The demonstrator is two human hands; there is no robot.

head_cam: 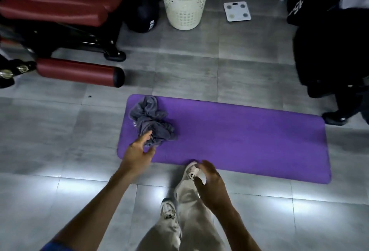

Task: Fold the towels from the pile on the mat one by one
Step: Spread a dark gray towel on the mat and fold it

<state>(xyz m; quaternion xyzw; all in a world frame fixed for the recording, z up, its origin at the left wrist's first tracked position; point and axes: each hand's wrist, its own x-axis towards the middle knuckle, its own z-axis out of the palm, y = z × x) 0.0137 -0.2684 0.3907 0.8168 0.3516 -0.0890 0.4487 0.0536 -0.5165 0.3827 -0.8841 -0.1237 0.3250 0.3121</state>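
The pile of towels [150,120], a crumpled grey heap, lies at the left end of the purple mat [249,137], whose long axis runs left to right across the grey tiled floor [60,131]. The left hand [138,149] is nearer, fingers spread and touching the heap's near edge. The right hand [212,183] hangs loosely curled and empty above the person's shoe [191,171], with a basket [184,1] and a scale [237,11] beyond.

Floor [60,131] w/ mat [249,141], basket [184,1]
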